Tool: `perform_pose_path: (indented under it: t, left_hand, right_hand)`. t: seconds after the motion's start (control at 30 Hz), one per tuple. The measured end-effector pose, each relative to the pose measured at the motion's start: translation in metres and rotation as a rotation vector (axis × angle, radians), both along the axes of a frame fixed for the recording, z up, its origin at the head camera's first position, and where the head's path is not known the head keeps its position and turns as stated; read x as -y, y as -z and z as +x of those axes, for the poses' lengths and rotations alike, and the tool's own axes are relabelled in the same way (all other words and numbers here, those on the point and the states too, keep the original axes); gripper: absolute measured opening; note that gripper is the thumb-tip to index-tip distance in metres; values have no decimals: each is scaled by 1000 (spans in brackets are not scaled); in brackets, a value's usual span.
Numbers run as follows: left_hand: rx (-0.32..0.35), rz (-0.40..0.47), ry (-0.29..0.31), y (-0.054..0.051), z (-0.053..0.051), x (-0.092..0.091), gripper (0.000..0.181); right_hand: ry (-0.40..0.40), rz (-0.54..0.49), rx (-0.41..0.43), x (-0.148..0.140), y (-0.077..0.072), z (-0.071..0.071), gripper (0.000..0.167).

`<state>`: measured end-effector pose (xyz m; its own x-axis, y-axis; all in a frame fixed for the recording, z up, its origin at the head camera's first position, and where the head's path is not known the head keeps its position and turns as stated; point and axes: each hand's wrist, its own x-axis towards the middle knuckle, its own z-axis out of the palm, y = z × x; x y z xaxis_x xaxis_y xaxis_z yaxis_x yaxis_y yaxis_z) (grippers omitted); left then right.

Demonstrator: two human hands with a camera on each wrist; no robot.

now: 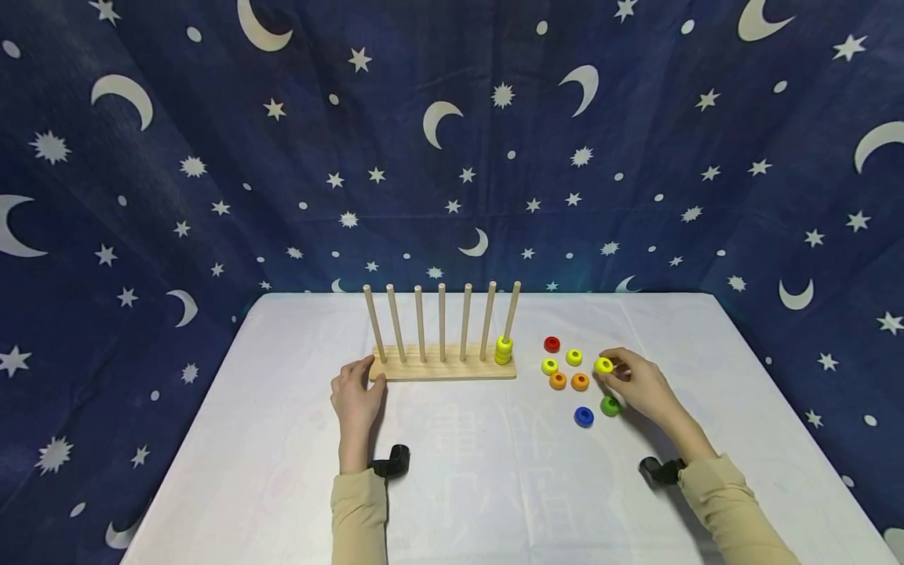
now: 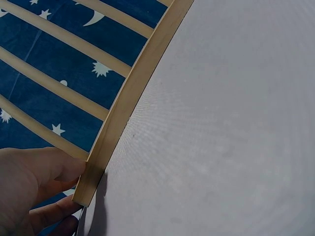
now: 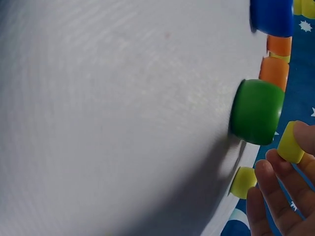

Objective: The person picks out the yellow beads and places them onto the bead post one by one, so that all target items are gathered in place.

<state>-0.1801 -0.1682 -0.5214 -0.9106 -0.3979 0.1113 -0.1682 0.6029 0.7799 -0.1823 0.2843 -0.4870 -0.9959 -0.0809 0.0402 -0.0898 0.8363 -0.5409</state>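
Observation:
A wooden peg rack (image 1: 443, 369) with several upright pegs stands on the table, yellow beads (image 1: 503, 351) stacked on its rightmost peg. My left hand (image 1: 358, 395) grips the left end of its base; the left wrist view has thumb and fingers around that end (image 2: 89, 184). Out to the right, my right hand (image 1: 644, 386) pinches a yellow bead (image 1: 603, 366) between thumb and fingers, raised off the table in the right wrist view (image 3: 291, 142). Another yellow bead (image 3: 243, 183) lies beyond the fingertips there. A green bead (image 1: 610, 406) rests just below this hand.
Between rack and right hand lie a red bead (image 1: 552, 344), two yellow beads (image 1: 574, 357), two orange beads (image 1: 580, 381) and a blue bead (image 1: 584, 417). A white cloth (image 1: 452, 471) covers the table. Behind hangs a dark blue curtain (image 1: 395, 141) with moons and stars.

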Motion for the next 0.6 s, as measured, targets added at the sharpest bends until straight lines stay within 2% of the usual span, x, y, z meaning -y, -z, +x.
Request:
perform_pose_path:
  t: [0.2, 0.6]
  left_hand:
    - [4, -10, -1, 1, 0, 0, 44]
    - [0, -5, -3, 1, 0, 0, 44]
  right_hand:
    - [11, -19, -14, 2, -3, 3, 39]
    - [21, -59, -95, 8, -12, 9, 40]
